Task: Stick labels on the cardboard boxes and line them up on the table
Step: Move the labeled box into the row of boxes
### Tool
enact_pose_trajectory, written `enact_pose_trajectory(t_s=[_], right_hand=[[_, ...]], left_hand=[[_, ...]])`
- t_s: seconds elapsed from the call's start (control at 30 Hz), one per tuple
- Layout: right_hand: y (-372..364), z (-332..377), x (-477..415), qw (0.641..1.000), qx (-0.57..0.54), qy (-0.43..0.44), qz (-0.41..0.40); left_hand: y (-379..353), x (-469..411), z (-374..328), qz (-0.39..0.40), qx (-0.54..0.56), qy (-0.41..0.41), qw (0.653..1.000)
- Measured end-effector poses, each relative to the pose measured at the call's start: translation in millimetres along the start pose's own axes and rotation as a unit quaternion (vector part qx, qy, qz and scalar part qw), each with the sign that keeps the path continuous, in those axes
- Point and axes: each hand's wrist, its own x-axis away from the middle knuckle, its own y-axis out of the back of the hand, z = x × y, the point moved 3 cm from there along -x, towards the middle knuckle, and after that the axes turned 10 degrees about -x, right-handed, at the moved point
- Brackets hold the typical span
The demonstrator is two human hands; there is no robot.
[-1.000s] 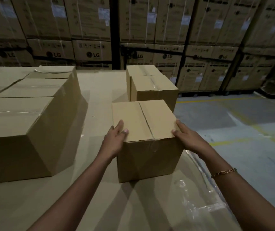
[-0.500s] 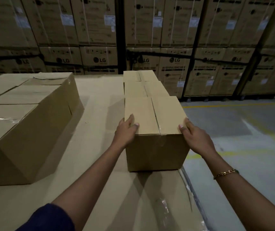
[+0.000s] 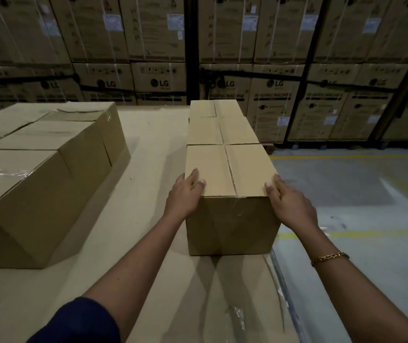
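Observation:
A small brown cardboard box [image 3: 230, 219] stands on the cardboard-covered table [image 3: 136, 243], near its right edge. It sits flush behind two more small boxes [image 3: 219, 131], the three forming one row running away from me. My left hand [image 3: 184, 196] grips the near box's left top corner, thumb on the lid. My right hand [image 3: 289, 203] grips its right top corner the same way. No label shows on any box top.
A block of larger taped boxes [image 3: 39, 174] fills the table's left side, leaving a lane between it and the row. The table's right edge [image 3: 282, 280] drops to a grey floor [image 3: 358, 194] with yellow lines. Stacked LG cartons [image 3: 158, 82] wall the back.
The near box has been slid forward and squared up until it touches the two boxes behind it. Both hands stayed on its top corners. My view has shifted right.

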Motion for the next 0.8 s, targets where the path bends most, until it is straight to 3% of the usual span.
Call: enact_pose_trajectory(t_s=[0.27,0.43,0.57,0.67,0.8], right_hand=[[4.7,5.3,2.7,1.0,0.009,-0.012,0.009],[21.8,35.1,1.7,0.999,0.051,-0.01,0.009],[3.1,145.3,25.6,0.983,-0.106,0.133,-0.063],[-47.7,243.7,59.7,0.953,-0.241,0.18,0.039],[-145.2,355.0,101.8,0.926,-0.288,0.184,0.158]], left_hand=[[16.9,3.6,8.8,0.068,0.004,-0.041,0.997],[79.0,40.4,62.2,-0.029,-0.035,-0.085,0.995],[160.3,65.8,134.3,-0.126,0.003,-0.09,0.988],[226.5,82.8,190.6,-0.199,-0.027,-0.058,0.978],[311.3,101.4,275.9,-0.271,-0.049,-0.033,0.961]])
